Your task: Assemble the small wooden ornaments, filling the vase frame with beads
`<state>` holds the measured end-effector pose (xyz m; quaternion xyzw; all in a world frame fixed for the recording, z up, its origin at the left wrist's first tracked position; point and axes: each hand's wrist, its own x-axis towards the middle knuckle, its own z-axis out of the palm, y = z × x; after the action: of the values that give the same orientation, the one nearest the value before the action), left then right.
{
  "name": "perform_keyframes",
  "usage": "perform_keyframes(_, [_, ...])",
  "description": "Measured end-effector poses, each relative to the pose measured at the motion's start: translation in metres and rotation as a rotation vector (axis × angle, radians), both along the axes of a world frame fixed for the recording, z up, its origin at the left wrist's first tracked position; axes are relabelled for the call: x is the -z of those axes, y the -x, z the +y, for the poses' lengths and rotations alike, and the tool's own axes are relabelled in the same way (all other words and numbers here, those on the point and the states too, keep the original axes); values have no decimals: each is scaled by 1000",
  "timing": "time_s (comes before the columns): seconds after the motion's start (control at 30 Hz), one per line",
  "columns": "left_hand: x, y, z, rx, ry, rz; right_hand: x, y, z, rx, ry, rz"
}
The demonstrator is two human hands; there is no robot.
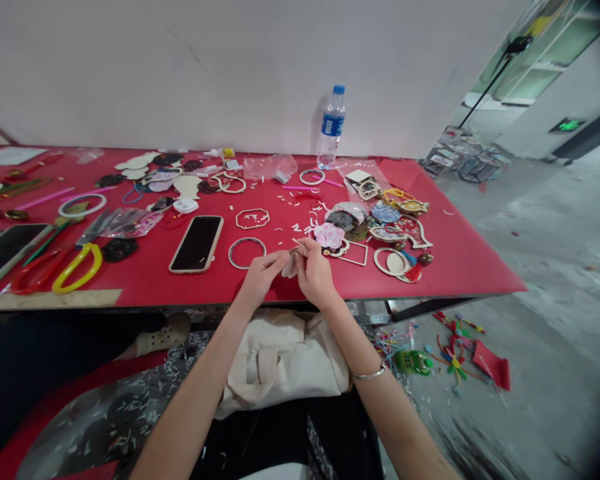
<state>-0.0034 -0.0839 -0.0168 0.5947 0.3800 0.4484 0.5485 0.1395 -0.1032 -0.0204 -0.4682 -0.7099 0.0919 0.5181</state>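
Close to the front edge of the red table (300,291), my left hand (263,273) and my right hand (314,272) meet with fingertips pinched. Between them is a small whitish flat piece (290,268), partly covered by the fingers, so its exact kind is hidden. A ring-shaped hoop (231,256) lies beside my left hand. Just beyond my right hand are a pink flower-shaped piece (329,235) and a rectangular frame (365,255). White scraps (297,227) are scattered past my fingertips.
A phone (197,245) lies left of my hands, with yellow-handled scissors (94,267) farther left. A water bottle (332,130) stands at the back wall. Ornament pieces (397,230) crowd the right side. A beige bag (290,367) rests on my lap; a person's shoe (163,337) shows below.
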Motion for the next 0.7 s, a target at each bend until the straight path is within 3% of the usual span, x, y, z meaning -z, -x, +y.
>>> perform_keyframes(0.7, [-3, -1, -1, -19, -21, 50, -1, 1, 0, 20, -81, -59])
